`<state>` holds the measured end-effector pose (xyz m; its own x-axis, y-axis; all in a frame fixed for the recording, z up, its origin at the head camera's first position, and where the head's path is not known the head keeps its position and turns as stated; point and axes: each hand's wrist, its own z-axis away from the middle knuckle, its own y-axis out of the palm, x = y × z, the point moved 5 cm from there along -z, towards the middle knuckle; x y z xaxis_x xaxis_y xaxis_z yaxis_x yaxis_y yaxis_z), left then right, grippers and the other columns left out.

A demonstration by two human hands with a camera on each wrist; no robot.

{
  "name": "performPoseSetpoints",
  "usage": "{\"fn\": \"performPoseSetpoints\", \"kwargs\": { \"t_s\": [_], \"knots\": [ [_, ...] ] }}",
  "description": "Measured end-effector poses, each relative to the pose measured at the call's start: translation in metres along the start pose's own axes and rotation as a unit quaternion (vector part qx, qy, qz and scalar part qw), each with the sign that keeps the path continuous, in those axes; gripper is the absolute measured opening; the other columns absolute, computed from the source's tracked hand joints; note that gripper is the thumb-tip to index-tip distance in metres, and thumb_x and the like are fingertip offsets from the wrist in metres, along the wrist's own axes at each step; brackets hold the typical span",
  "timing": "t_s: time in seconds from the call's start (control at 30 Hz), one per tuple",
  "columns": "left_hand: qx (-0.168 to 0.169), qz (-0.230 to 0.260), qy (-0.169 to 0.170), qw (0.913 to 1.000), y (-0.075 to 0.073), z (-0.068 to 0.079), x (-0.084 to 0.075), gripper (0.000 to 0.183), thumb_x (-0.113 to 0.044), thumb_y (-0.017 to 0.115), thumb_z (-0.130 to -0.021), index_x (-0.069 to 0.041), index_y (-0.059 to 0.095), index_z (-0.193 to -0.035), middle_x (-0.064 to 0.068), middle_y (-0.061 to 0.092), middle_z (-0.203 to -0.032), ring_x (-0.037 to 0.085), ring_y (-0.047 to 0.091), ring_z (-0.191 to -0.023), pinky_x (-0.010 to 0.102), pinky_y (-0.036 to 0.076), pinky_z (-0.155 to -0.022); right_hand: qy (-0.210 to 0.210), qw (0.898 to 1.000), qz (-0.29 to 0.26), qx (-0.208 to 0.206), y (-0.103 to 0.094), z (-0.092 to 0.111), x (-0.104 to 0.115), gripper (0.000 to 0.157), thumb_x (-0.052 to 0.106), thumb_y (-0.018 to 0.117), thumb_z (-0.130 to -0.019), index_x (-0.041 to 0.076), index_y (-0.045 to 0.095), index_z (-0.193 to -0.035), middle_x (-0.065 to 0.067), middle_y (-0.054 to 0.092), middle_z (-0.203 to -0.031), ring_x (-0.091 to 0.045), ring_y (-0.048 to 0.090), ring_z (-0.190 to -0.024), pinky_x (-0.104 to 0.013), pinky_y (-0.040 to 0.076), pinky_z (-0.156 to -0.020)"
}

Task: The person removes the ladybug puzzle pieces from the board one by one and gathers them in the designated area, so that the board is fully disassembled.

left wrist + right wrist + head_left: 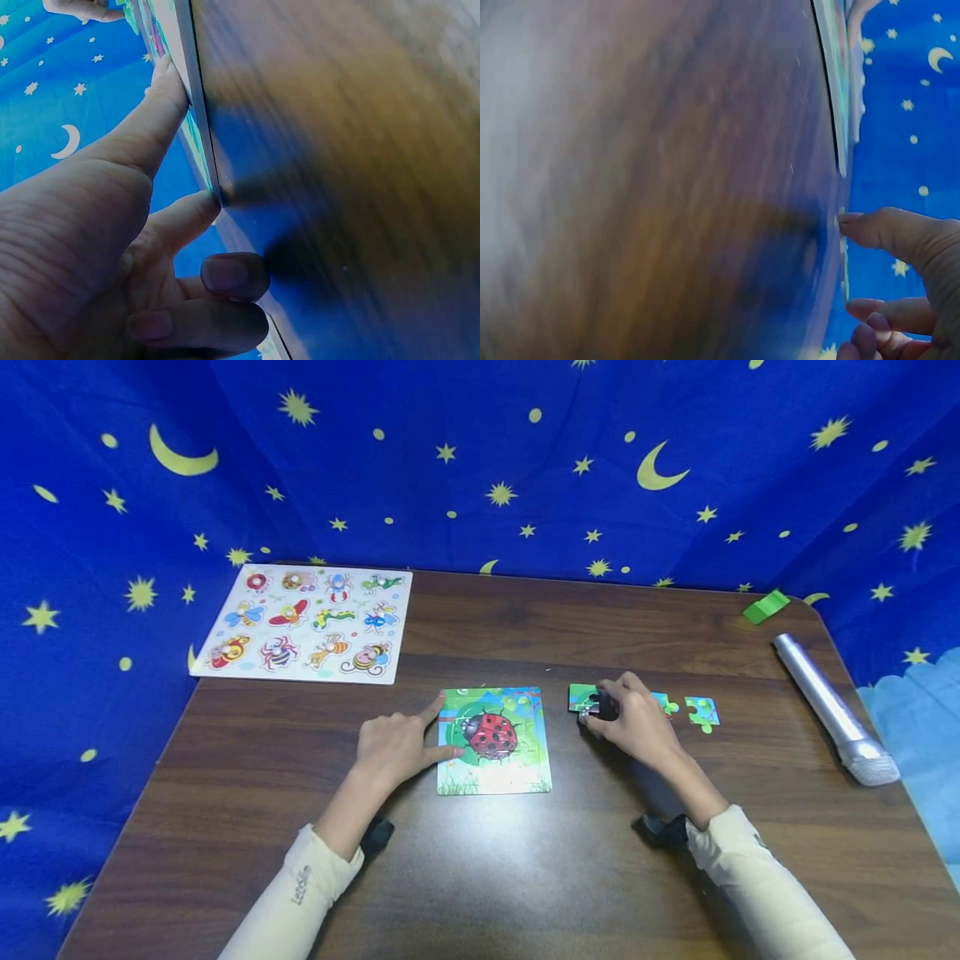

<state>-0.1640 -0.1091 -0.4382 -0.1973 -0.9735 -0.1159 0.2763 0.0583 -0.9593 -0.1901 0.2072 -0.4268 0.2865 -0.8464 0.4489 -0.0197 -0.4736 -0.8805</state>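
A square ladybug puzzle [493, 735] lies flat on the table. At its left side, my left hand [392, 746] rests with the thumb on the picture and the index finger at the upper left corner. In the left wrist view, the other fingers of that left hand [150, 255] are loosely bent beside the board's edge. To the right of the board, my right hand [637, 722] pinches a puzzle piece [581, 696] lying at the table surface, partly covered by the fingers. Another piece [663, 702] shows behind the hand, and a loose piece [702, 713] lies farther right.
A white insect peg board [303, 625] lies at the back left. A silver microphone [832, 706] and a green block [766, 607] are near the right edge of the brown table [480, 885]. Blue cloth with stars [480, 468] hangs behind.
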Motion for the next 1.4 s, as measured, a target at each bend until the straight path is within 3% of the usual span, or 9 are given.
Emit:
{"fn": "performPoseSetpoints", "kwargs": {
  "t_s": [0.33,0.77,1.13,1.23,1.4],
  "knots": [
    [0.001,0.004,-0.004,1.0,0.001,0.0,0.001,0.098,-0.08,0.058,-0.077,-0.029,0.031,-0.156,-0.003,0.029,-0.051,0.012,0.02,-0.051,0.029,0.021,-0.048,0.02,0.999,0.021,0.016,-0.007,0.003,-0.017,0.058,0.019,0.083,-0.077,-0.014,0.063,-0.12,-0.019,0.056,-0.096,-0.027,0.053,-0.075,-0.04,0.045,-0.064],
    [0.004,0.007,-0.003,1.0,0.001,0.0,0.0,0.097,-0.079,0.059,-0.078,-0.029,0.03,-0.156,-0.004,0.029,-0.05,0.012,0.02,-0.05,0.028,0.02,-0.047,0.023,0.999,-0.005,0.036,-0.005,0.004,-0.025,0.056,0.02,0.079,-0.083,-0.014,0.061,-0.124,-0.015,0.055,-0.09,-0.024,0.05,-0.075,-0.034,0.039,-0.065],
    [0.0,0.019,0.01,0.9998,0.001,0.001,-0.001,0.099,-0.079,0.059,-0.078,-0.027,0.029,-0.157,-0.004,0.028,-0.05,0.011,0.02,-0.05,0.028,0.018,-0.047,-0.029,0.998,-0.016,0.046,0.01,0.016,0.018,0.055,0.024,0.079,-0.085,-0.007,0.063,-0.128,-0.008,0.047,-0.086,-0.017,0.039,-0.069,-0.029,0.033,-0.059],
    [-0.016,0.025,0.02,0.9994,-0.001,0.005,-0.01,0.096,-0.078,0.059,-0.08,-0.026,0.033,-0.156,-0.004,0.03,-0.05,0.012,0.022,-0.05,0.029,0.02,-0.047,-0.045,0.997,-0.019,0.054,0.017,0.021,0.036,0.053,0.025,0.08,-0.084,-0.004,0.066,-0.125,-0.006,0.05,-0.088,-0.016,0.04,-0.07,-0.03,0.036,-0.062],
    [-0.022,-0.001,0.054,0.9983,0.0,0.014,-0.04,0.088,-0.076,0.057,-0.082,-0.028,0.039,-0.153,-0.002,0.037,-0.05,0.013,0.028,-0.049,0.03,0.026,-0.046,-0.064,0.996,-0.027,0.062,0.029,0.023,0.058,0.054,0.028,0.084,-0.08,-0.004,0.069,-0.121,-0.005,0.051,-0.087,-0.014,0.04,-0.07,-0.028,0.038,-0.061]
  ]
}}
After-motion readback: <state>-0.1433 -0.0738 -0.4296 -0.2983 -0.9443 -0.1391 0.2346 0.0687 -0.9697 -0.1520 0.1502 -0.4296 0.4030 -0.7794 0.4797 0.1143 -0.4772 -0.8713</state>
